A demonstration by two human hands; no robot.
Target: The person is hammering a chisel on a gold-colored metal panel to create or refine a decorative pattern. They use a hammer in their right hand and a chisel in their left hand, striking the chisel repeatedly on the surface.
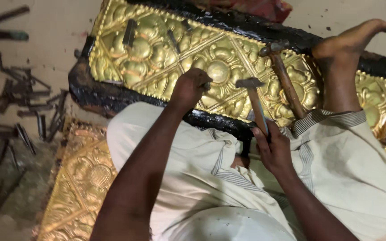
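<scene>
Both fists closed: left hand [189, 87] gripping a thin metal punch [207, 84] on the embossed golden brass sheet [157, 58], right hand [273, 149] grasping a wooden-handled iron hammer [255, 100]

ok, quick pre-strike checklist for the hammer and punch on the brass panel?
1. Left hand fisted round punch, tip on panel: ok.
2. Right hand gripping hammer handle, head raised near the punch: ok.
3. Foot resting on the panel's right part: ok.
4. Spare hammer lying on the panel beside the swing path: not ok.
5. Punch tip position on the motif: cannot tell, hand hides it.
</scene>
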